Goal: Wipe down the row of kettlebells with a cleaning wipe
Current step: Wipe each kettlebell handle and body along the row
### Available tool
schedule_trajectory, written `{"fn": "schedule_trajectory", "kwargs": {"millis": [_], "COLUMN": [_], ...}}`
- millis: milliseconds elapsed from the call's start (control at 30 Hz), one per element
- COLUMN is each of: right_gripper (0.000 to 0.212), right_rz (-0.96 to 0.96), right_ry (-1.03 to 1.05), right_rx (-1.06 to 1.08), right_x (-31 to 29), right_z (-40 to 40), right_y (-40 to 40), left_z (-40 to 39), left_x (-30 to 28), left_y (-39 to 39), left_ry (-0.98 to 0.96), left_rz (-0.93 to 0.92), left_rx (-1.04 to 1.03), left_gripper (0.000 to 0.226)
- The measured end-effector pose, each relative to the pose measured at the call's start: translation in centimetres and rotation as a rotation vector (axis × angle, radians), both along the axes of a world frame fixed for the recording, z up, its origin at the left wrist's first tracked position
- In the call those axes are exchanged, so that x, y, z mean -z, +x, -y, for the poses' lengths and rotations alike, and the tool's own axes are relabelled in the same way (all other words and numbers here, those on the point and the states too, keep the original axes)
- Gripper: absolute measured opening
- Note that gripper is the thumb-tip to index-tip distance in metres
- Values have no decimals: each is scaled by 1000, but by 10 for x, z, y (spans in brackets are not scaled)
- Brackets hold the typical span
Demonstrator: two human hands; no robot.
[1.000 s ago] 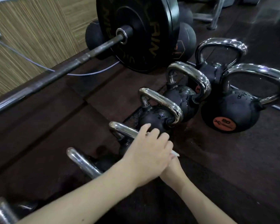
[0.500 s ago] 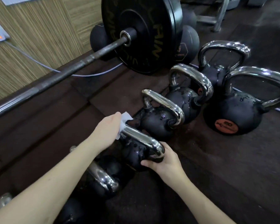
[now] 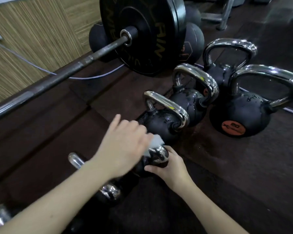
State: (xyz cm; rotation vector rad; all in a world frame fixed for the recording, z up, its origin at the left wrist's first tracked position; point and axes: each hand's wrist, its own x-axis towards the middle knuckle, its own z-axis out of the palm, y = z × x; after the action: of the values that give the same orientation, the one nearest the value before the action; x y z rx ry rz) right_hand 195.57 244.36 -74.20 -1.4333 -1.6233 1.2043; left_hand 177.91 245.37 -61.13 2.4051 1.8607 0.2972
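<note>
Chrome is being rubbed: the white wipe (image 3: 154, 144) is pressed onto the handle (image 3: 156, 153) of one kettlebell by the left hand (image 3: 123, 147), fingers curled over it, while the right hand (image 3: 169, 168) is clamped round the black body below. The next kettlebell (image 3: 161, 122) beyond probably calls for the same rub. Seven kettlebells are counted, one barbell (image 3: 74, 68) farthest.

Dark rubber floor (image 3: 243, 166), wood-grain wall (image 3: 32, 39), loaded barbell (image 3: 74, 68) alongside.
</note>
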Motion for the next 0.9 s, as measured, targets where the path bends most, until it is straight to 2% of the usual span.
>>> {"fn": "schedule_trajectory", "kwargs": {"millis": [33,133,167,200,300,367,433,467,500,567,600,733,867,900], "right_gripper": [52,52,53,55,56,54,42,26,23,49,52,35,55,56], "right_rz": [-31,-95,-105,-102,-55,13,42,40,42,41,44,-27,-17,-42], "right_ry": [12,10,7,8,1,-6,-27,-46,-55,-71,-88,-31,30,13], "right_rx": [-8,-27,-17,-8,-21,-24,6,28,12,-35,-55,-15,-3,-11], "right_x": [2,-1,-2,-3,-4,2,-1,-3,-3,-2,-3,-7,6,6], "right_z": [0,2,3,3,1,0,0,1,1,2,3,1,-1,0], "right_y": [-1,0,1,2,3,2,1,3,5,7,9,0,3,4], "left_z": [-4,-16,-24,-26,-17,-6,2,8,14,19,19,12,-5,-10], "left_x": [0,-6,-2,0,4,2,2,4,11,20,19,10,2,3], "left_y": [-13,-38,-43,-43,-33,-9,21,35,46,55,55,29,-23,-31], "left_ry": [-10,-213,-288,-313,-41,15,13,17,55,78,28,47,-112,-155], "left_rz": [18,422,488,454,64,-177,-213,-220,-232,-221,-179,-55,63,189], "left_rx": [-51,-385,-468,-472,-186,-14,51,81,128,156,142,111,-7,-72], "left_gripper": [27,42,46,48,29,29,34,36,38,42,42,36,31,31]}}
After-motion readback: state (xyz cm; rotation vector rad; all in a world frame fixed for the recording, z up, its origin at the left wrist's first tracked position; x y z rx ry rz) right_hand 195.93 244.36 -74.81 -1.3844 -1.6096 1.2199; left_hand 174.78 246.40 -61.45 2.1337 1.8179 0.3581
